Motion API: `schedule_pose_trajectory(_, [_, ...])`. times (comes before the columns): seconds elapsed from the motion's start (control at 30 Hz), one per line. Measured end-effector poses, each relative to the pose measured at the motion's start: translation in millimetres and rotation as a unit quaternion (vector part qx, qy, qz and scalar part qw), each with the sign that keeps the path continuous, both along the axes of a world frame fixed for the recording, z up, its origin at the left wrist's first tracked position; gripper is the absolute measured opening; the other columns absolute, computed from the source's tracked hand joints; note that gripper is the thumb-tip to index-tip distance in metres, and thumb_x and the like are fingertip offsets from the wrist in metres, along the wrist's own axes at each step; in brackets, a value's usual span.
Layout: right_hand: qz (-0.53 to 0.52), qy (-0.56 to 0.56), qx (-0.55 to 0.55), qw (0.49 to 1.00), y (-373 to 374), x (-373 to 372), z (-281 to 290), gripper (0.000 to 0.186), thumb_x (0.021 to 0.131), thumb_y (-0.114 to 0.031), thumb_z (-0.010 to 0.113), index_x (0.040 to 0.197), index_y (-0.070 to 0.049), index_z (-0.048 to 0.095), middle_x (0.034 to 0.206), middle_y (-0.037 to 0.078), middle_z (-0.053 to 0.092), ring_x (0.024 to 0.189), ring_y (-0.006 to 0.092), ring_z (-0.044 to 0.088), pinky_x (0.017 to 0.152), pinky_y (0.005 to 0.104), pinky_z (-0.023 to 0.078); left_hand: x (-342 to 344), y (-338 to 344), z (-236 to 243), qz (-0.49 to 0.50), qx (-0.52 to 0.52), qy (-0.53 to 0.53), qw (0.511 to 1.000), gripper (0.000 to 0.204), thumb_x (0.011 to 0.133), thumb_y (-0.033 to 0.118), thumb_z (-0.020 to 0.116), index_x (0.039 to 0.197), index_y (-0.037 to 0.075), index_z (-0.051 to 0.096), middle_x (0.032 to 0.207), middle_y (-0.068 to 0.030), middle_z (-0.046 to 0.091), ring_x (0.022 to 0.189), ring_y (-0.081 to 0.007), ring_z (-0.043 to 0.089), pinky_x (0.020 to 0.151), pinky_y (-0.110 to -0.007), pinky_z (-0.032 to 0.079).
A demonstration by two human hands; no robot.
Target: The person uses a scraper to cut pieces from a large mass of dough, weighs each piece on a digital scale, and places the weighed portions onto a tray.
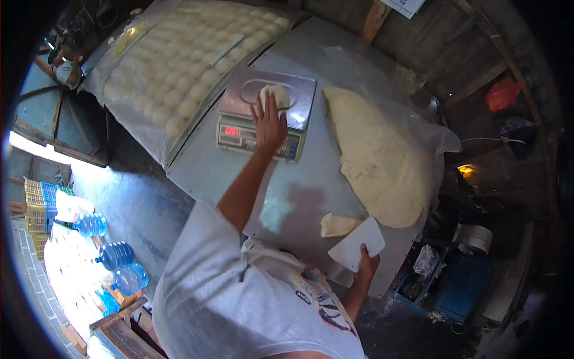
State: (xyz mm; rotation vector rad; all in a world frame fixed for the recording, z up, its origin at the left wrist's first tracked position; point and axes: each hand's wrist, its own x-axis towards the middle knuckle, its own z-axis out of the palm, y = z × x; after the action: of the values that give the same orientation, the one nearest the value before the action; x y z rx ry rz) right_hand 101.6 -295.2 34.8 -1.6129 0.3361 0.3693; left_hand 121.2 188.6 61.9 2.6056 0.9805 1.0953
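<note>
My left hand reaches over a digital scale with a metal pan. Its outstretched fingers lie against a pale piece of dough on the pan; whether they grip it is partly hidden by the hand. Lower right, my right hand is closed on a flat white dough scraper. A small cut piece of dough lies on the metal table, against or just under the scraper's edge. Right of the scale spreads a large mass of dough.
Rows of dough balls sit under clear plastic at the far left, with a light strip on top. A plastic sheet lies behind the big dough. Blue water bottles and stacked crates stand left on the floor. Another person is far left.
</note>
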Motion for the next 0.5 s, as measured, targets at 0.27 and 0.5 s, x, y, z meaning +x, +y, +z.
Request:
schedule_pose_trajectory(0.27, [0.123, -0.107, -0.113, 0.98, 19.8, -3.8, -3.3, 0.044, 0.083, -0.003, 0.068, 0.123, 0.007, 0.053, 0.114, 0.016, 0.064, 0.102, 0.0253, 0.063, 0.09, 0.036, 0.047, -84.5, -256.6, -95.6, -0.348, -0.41, 0.156, 0.829, 0.041, 0.076, 0.025, 0.076, 0.109, 0.005, 0.063, 0.102, -0.0132, 0.065, 0.093, -0.0325, 0.064, 0.083, -0.042, 0.051])
schedule_pose_trajectory(0.5, [0.303, -0.233, -0.339, 0.859, 127.1, -15.0, 65.1, 0.034, 0.08, -0.012, 0.07, 0.107, 0.003, 0.056, 0.094, 0.027, 0.067, 0.091, 0.0464, 0.064, 0.077, 0.05, 0.05, -100.1, -234.8, -106.6, -0.28, -0.446, 0.134, 0.839, 0.02, 0.078, 0.02, 0.072, 0.087, 0.003, 0.068, 0.091, -0.0126, 0.068, 0.09, -0.033, 0.065, 0.081, -0.043, 0.051])
